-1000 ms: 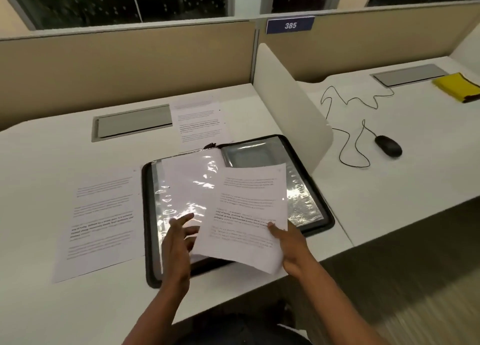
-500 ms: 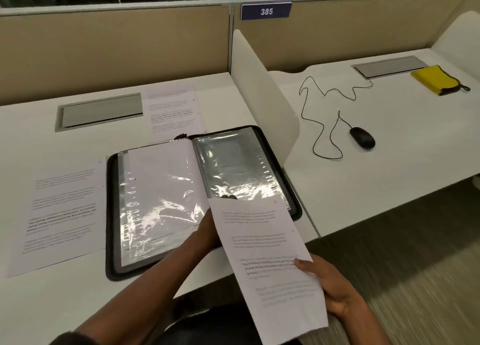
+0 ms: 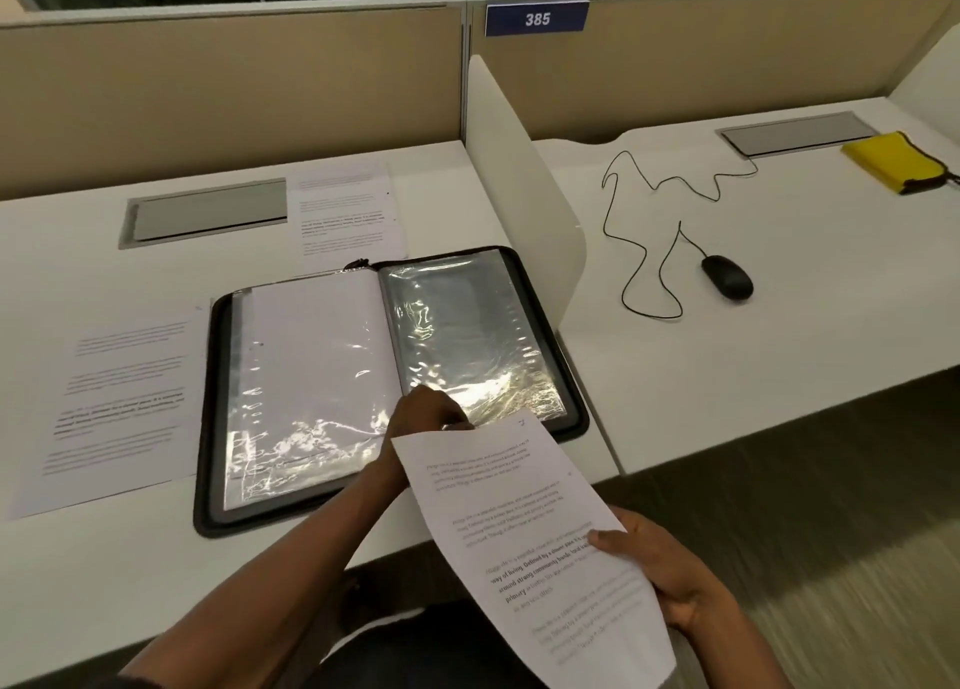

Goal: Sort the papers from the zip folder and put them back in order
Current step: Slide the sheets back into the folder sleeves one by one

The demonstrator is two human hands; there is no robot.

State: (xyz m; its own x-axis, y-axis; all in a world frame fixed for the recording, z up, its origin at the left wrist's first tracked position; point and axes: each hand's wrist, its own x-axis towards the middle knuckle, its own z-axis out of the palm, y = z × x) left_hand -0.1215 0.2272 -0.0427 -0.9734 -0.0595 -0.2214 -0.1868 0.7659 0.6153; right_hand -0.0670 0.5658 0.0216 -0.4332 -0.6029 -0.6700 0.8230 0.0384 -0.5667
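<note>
Lower right of the frame, the right hand (image 3: 670, 574) pinches a white printed paper sheet (image 3: 540, 548) at its edge. Just above, the left hand (image 3: 426, 413) rests on the open black zip folder (image 3: 218, 376) with clear plastic sleeves at centre; its finger state is hidden. Two more printed sheets (image 3: 119, 397) lie left and behind.

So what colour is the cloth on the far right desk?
Yellow cloth with a dark edge, head view.

Dim overhead light, sleeve glare (image 3: 291, 444)
</note>
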